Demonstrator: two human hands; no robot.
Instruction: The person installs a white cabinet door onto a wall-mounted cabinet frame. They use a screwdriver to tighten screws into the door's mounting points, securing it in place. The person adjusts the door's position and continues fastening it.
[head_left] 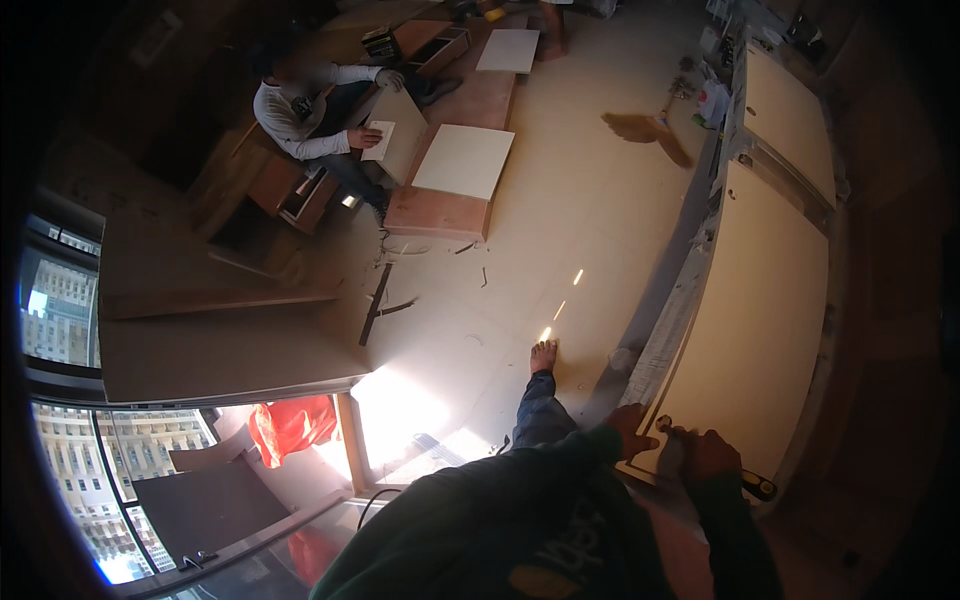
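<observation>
A pale cabinet door panel [755, 330] lies in front of me on the right, long side running away from me. At its near left corner is a small round metal hinge fitting [664, 424]. My left hand [630, 432] is closed at the panel's left edge, its thumb over the surface beside the fitting. Just right of the fitting, my right hand [708, 456] is closed, fingers bent toward it. From under this hand sticks out the black and yellow handle [760, 486] of a hand tool; its working end is hidden.
Another pale panel [790, 120] lies farther along the right. A seated person [310, 110] handles a panel beside a low reddish-brown board [440, 215] bearing white panels. A broom head [650, 135], dark strips [375, 305] and scraps lie on the floor. Windows [70, 310] are at left.
</observation>
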